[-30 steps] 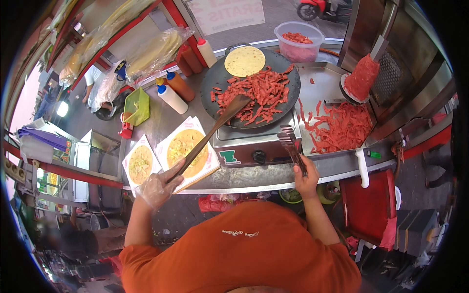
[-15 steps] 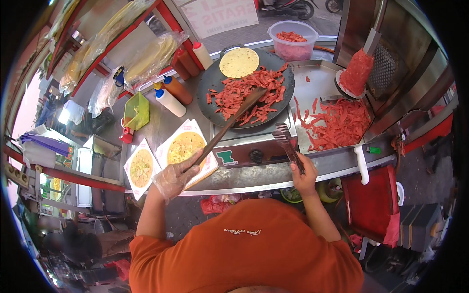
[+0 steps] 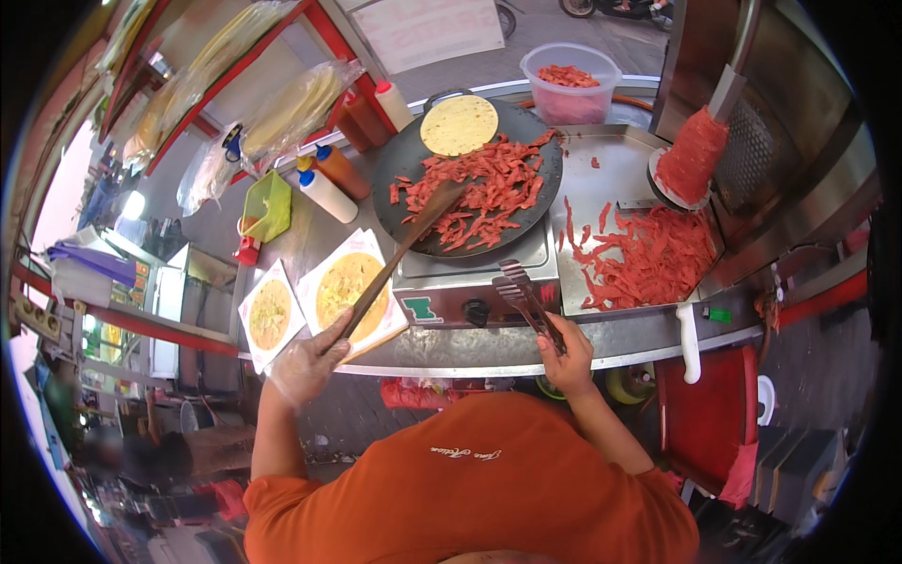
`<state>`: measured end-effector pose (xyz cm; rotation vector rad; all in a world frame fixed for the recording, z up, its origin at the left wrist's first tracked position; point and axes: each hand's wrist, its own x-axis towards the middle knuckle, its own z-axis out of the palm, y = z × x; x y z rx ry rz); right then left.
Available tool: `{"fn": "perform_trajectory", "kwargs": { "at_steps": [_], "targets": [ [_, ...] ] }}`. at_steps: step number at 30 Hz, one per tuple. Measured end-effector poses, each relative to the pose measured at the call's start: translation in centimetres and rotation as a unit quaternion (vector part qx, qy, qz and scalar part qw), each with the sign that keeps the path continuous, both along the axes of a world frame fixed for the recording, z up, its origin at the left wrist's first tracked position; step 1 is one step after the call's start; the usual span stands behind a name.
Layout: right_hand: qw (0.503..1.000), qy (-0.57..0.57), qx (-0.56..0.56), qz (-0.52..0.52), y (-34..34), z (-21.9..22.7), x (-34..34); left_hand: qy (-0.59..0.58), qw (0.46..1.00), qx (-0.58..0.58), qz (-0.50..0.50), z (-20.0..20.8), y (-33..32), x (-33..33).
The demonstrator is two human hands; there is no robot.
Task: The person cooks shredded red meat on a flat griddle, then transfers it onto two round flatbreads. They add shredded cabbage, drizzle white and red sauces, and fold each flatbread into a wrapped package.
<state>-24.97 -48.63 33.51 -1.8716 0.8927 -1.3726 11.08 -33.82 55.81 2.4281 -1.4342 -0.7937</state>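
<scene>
My left hand (image 3: pixel 312 365), in a clear plastic glove, grips a long wooden spatula (image 3: pixel 387 268). Its blade rests at the left part of the reddish meat strips (image 3: pixel 498 183) in a round dark pan (image 3: pixel 387 193). A pale flatbread (image 3: pixel 458 125) lies at the pan's far side. My bare right hand (image 3: pixel 568 355) is closed around dark tongs (image 3: pixel 532 308), held over the stove front with their ends apart from the meat. Close to my left hand, two topped flatbreads lie on white papers, a larger one (image 3: pixel 349 287) and a smaller one (image 3: pixel 269 318).
Right of the pan, a metal tray (image 3: pixel 611 155) holds more meat strips beneath a meat cone on a spit (image 3: pixel 693 155). A white-handled knife (image 3: pixel 691 343) juts over the counter edge. Sauce bottles (image 3: pixel 329 197), a green basket (image 3: pixel 267 209) and a clear tub (image 3: pixel 569 89) stand around.
The spatula blade has moved left through the meat, and my left hand has drawn left and nearer. My right hand has shifted left and slightly nearer with the tongs.
</scene>
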Motion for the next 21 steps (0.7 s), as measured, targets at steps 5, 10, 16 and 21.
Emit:
{"fn": "perform_trajectory", "kwargs": {
  "at_steps": [5, 10, 16, 21],
  "targets": [
    [0.986, -0.105, 0.125, 0.022, -0.3, -0.2, -0.4, -0.062, 0.996, 0.066, -0.015, 1.4, 0.4, -0.8],
    [0.997, -0.016, 0.038, -0.057, -6.1, 10.0, 1.4, -0.047, 0.997, 0.058, -0.027, 1.2, 0.3, 1.2],
    [0.898, 0.434, 0.059, -0.048, -13.4, 19.6, 5.1, 0.37, 0.924, -0.099, 0.004, 1.4, 0.5, 4.3],
    [0.881, 0.457, -0.106, -0.057, -14.9, 21.0, 6.3, 0.506, 0.853, -0.083, 0.103, -4.2, -0.1, 4.2]
  ]
}}
